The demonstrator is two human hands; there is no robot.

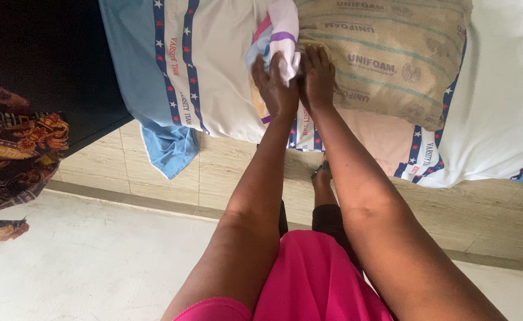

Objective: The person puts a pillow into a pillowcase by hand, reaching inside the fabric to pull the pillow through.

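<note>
Left hand [276, 80] grips the striped cloth [280, 30]; right hand [318, 74] presses flat beside it on the pillow [386, 53]. Folding underway, seemingly; smoothing next.

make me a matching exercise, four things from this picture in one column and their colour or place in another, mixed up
Things:
1. pillow
2. folded cloth
3. patterned fabric
4. garment on the person

Descriptions:
A. bright pink, at the bottom of the view
B. tan with printed lettering, under the right hand
C. dark with orange and red motifs, at the left edge
D. white with purple, pink and blue stripes, gripped by the left hand

Pairs: 1-B, 2-D, 3-C, 4-A
</note>
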